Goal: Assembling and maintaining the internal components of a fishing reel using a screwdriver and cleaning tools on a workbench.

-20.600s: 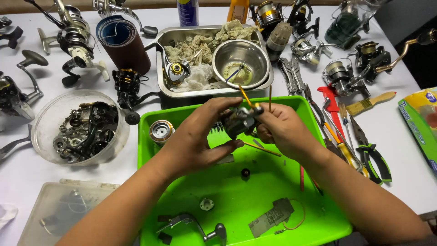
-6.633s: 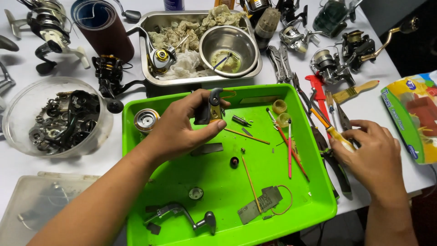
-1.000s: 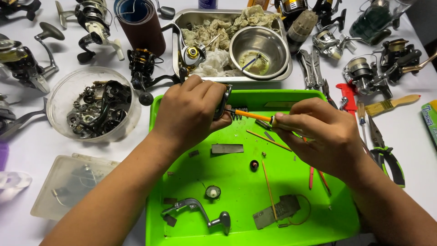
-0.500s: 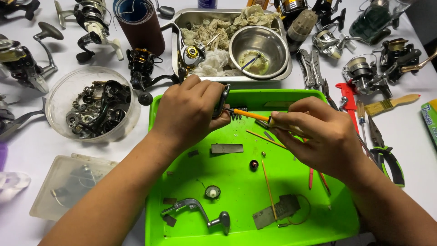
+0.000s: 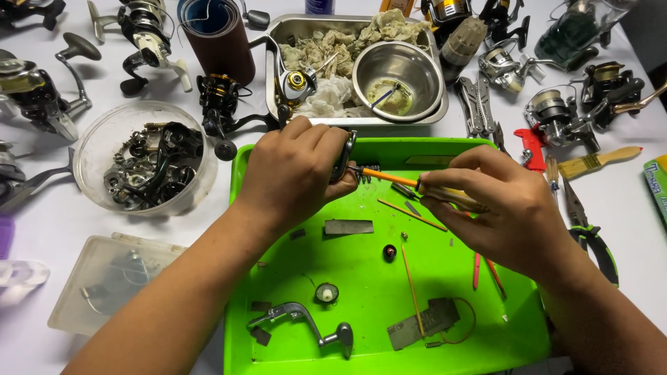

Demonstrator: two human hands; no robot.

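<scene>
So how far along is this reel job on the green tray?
Done: the reel is apart, with a crank handle and small parts loose on the green tray. In hand: left hand grips a dark reel part while right hand pokes it with an orange-tipped stick. Left: loose parts remain unassembled.

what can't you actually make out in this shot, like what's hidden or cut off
Head view only:
- The dark reel part is mostly wrapped by the left hand; its shape is unclear.
- The orange stick has its rear end hidden inside the right hand.
- The parts in the clear bowl are too small and tangled to tell apart.
- The reels along the top edge are cut off.
</scene>
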